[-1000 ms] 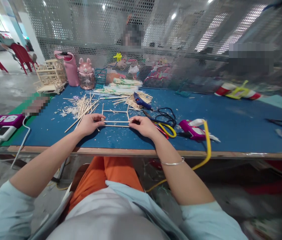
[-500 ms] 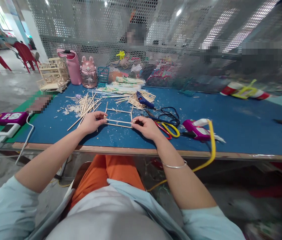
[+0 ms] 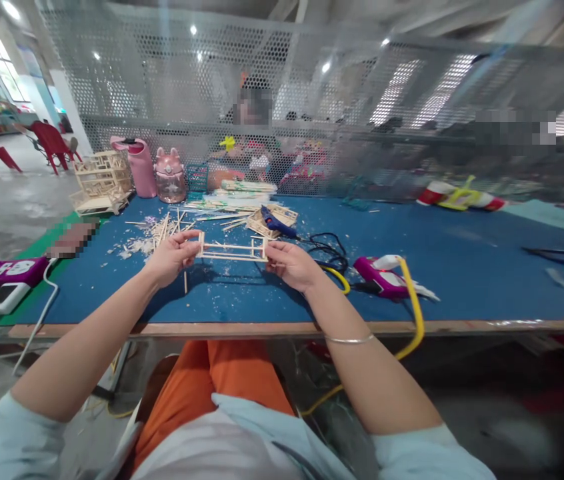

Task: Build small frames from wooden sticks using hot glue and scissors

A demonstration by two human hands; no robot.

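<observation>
We list: pale, open, wooden-stick frame (image 3: 232,257), above flat blue tabletop (image 3: 242,301), ends pinched in left hand (image 3: 173,257) and right hand (image 3: 293,265); joints, though blurred, seemingly made; loose slender pale sticks (image 3: 166,230) unused.

A craft workshop is indicated: the blue table (image 3: 462,267) is strewn with wooden sticks (image 3: 166,230), shavings (image 3: 129,248) and a glue gun (image 3: 279,225), and is backed by a perforated metal screen (image 3: 162,73).
</observation>
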